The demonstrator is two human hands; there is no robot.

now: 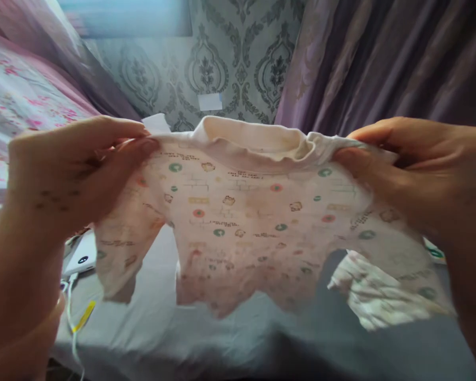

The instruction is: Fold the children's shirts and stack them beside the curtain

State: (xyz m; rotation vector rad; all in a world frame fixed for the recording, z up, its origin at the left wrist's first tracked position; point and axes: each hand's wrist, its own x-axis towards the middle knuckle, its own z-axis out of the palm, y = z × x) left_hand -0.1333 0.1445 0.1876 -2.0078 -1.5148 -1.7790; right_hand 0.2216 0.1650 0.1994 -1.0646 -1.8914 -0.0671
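Note:
A small long-sleeved baby shirt [254, 211], pale with a print of animals, rings and lettering, hangs upright between my hands. Its wide ribbed collar is at the top, and both sleeves droop. My left hand [75, 169] pinches the shoulder on the left side, thumb against fingers. On the other side, my right hand [412, 169] grips the opposite shoulder the same way. Below the right sleeve, a crumpled patterned cloth [381, 296] shows on the table, partly hidden by the sleeve.
The grey-covered table [158, 333] lies beneath. At its left are a white power bank [83, 254], a white cable [72, 317] and a yellow strip [84, 316]. Purple curtains [365, 63] and patterned wallpaper [241, 63] stand behind; a floral curtain [27, 100] hangs left.

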